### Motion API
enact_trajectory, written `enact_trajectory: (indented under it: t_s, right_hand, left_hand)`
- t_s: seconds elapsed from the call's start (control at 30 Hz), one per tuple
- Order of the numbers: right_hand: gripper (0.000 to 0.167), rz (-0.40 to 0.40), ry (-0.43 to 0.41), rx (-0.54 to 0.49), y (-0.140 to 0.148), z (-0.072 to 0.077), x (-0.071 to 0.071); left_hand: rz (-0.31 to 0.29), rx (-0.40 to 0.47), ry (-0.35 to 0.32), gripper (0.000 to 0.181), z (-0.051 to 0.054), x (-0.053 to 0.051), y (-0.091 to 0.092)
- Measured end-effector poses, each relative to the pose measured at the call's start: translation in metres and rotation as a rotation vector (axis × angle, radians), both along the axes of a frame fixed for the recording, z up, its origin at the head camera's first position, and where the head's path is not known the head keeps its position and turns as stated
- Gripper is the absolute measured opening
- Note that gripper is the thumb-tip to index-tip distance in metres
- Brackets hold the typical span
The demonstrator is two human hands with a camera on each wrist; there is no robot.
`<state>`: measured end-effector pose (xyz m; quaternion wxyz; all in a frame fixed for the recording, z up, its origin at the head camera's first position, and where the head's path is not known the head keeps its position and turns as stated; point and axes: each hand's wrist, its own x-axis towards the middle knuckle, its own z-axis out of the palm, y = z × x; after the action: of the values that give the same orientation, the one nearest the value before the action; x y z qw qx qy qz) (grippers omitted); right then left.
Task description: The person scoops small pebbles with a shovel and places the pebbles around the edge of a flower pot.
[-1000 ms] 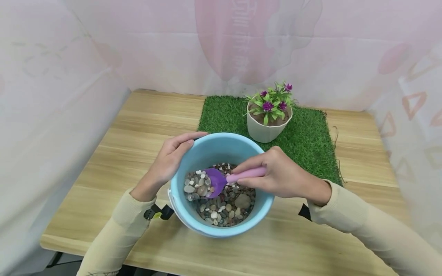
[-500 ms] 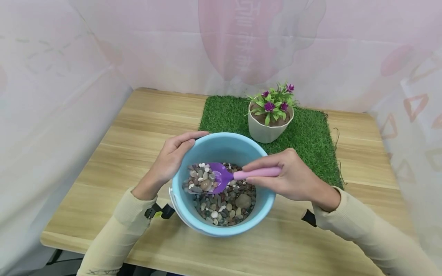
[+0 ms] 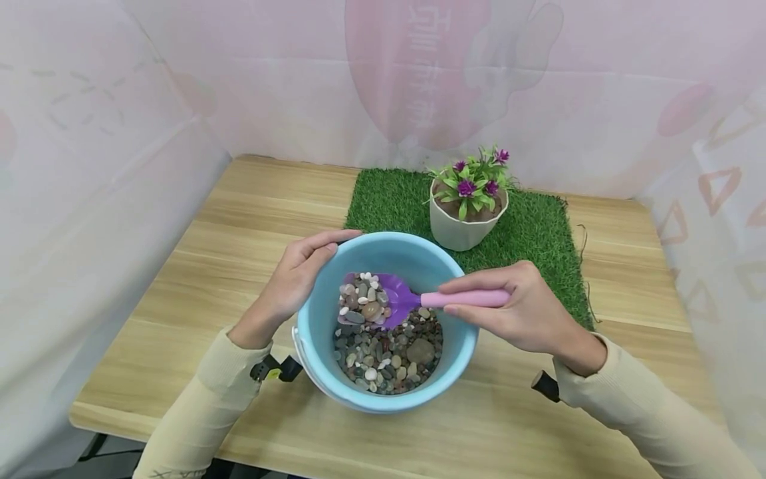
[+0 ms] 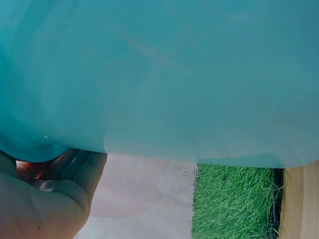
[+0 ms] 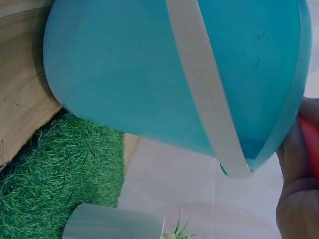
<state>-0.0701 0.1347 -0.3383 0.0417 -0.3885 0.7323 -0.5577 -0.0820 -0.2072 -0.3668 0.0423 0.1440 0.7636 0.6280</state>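
My right hand (image 3: 509, 306) grips the pink handle of a small purple shovel (image 3: 403, 299). The shovel's blade is heaped with pebbles (image 3: 365, 299) and hangs level inside the light blue bucket (image 3: 455, 372), above the stones (image 3: 383, 362) covering its bottom. My left hand (image 3: 293, 276) holds the bucket's left rim, thumb at the edge and fingers along the outside. In the left wrist view the bucket wall (image 4: 164, 84) fills most of the frame, with the left hand (image 4: 55, 194) under its rim. The right wrist view shows only part of the right hand (image 5: 299, 184).
Behind the bucket, a white flowerpot (image 3: 457, 229) with purple flowers stands on a green turf mat (image 3: 538, 239). The bucket's white handle (image 5: 202, 84) hangs down its side. Wooden tabletop (image 3: 197, 266) surrounds them, and cloth walls (image 3: 287, 100) enclose the back and sides.
My right hand has drawn the loaded shovel to the right and raised it slightly off the stones. The left hand stays at the bucket's rim.
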Motion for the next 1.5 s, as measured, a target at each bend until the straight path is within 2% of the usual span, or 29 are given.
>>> enact_trajectory:
  t_s: [0.17,0.33,0.53,0.67,0.83,1.1,1.33,1.5]
  right_hand:
    - [0.028,-0.048,-0.036,0.017,0.007,0.003,0.004]
    - [0.030,-0.083,-0.032,0.007,0.014,0.005,0.006]
    - [0.034,-0.045,-0.011,-0.086,0.020,0.004,0.005]
    - [0.036,-0.016,-0.031,-0.144,0.022,0.003,0.005]
    - [0.037,-0.048,-0.039,-0.157,0.029,0.003,0.006]
    - [0.036,-0.194,-0.023,-0.073,0.038,0.007,0.010]
    - [0.036,-0.205,-0.047,-0.094,0.047,0.010,0.012]
    - [0.037,-0.254,0.014,-0.082,0.055,0.011,0.013]
  left_hand:
    - [0.000,0.013,-0.014,0.040,-0.001,0.002,-0.001]
    - [0.001,0.016,-0.024,0.041,-0.002,0.002,-0.001]
    - [-0.004,0.019,-0.015,0.040,-0.001,0.000,0.000]
    - [-0.009,0.017,-0.015,0.040,-0.001,-0.001,0.000]
    - [-0.021,0.014,-0.027,0.041,0.000,-0.001,0.001]
    - [-0.011,0.017,-0.011,0.041,0.000,0.000,0.000]
    - [-0.009,0.014,-0.002,0.040,-0.001,-0.001,-0.001]
    - [-0.005,0.014,-0.009,0.040,-0.002,-0.001,-0.001]
